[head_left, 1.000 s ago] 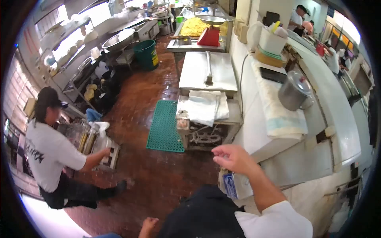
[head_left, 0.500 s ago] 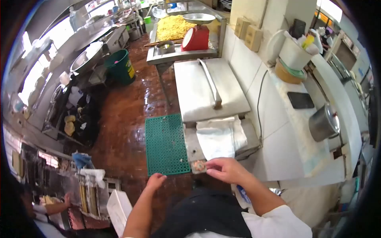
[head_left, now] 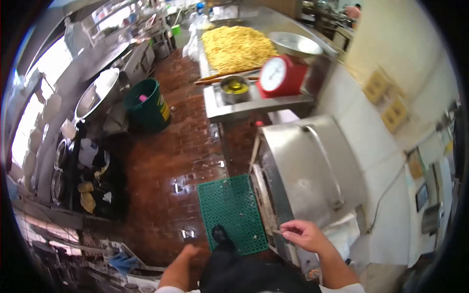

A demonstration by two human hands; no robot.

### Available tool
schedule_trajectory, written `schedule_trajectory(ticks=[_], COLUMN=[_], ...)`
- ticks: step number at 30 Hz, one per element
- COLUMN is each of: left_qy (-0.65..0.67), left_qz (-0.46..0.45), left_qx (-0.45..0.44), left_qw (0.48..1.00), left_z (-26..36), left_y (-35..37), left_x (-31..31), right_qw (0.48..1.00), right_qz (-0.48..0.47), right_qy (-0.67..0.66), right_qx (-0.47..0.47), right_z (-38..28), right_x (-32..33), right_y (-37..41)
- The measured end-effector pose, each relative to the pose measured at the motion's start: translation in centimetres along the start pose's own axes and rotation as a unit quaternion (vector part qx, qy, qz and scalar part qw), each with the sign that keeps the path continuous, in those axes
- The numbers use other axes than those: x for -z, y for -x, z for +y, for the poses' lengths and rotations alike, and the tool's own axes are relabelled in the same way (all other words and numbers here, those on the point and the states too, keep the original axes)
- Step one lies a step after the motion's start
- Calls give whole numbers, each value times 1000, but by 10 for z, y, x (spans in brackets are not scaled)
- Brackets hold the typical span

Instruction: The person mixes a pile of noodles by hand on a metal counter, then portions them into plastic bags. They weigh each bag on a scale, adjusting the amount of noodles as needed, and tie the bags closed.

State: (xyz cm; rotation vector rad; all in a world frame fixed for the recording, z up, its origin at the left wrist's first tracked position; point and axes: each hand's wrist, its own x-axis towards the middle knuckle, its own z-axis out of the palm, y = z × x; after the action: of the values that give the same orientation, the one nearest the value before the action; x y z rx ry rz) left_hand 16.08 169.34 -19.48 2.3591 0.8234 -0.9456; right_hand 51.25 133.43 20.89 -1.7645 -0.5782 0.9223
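Slanting lengthwise down-right, steel handle (head_left: pixel 328 158) ends near right hand (head_left: pixel 304 237), fingers parted; left hand (head_left: pixel 186 255) blurred, cannot tell state.

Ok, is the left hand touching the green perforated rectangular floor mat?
Apart. The head view shows a strip of reddish-brown tiled floor between the left hand, slightly blurred, and the left edge of the green perforated mat.

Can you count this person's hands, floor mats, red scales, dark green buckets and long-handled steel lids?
Hands: 2 (left hand, right hand)
Green floor mat: 1
Red dial scale: 1
Dark green bucket: 1
Long-handled steel lid: 1
Total: 6
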Motion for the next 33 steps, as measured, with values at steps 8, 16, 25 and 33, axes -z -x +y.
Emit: schedule_trajectory(ticks=[8, 16, 25, 33], left_qy=[284, 243, 592, 254], left_qz=[124, 24, 88, 32], left_qx=[-22, 5, 360, 10], left_qw=[951, 970, 716, 967], left_z=[38, -96, -200, -288], left_y=[-61, -142, -103, -302], left_x=[342, 388, 461, 547], right_qw=[995, 997, 964, 993], right_qz=[-90, -47, -204, 17], right_qy=[27, 29, 112, 115], right_qx=[-18, -55, 131, 5], right_z=[-104, -147, -299, -300], right_x=[-77, -74, -113, -127], right_y=[-156, -349, -607, -763])
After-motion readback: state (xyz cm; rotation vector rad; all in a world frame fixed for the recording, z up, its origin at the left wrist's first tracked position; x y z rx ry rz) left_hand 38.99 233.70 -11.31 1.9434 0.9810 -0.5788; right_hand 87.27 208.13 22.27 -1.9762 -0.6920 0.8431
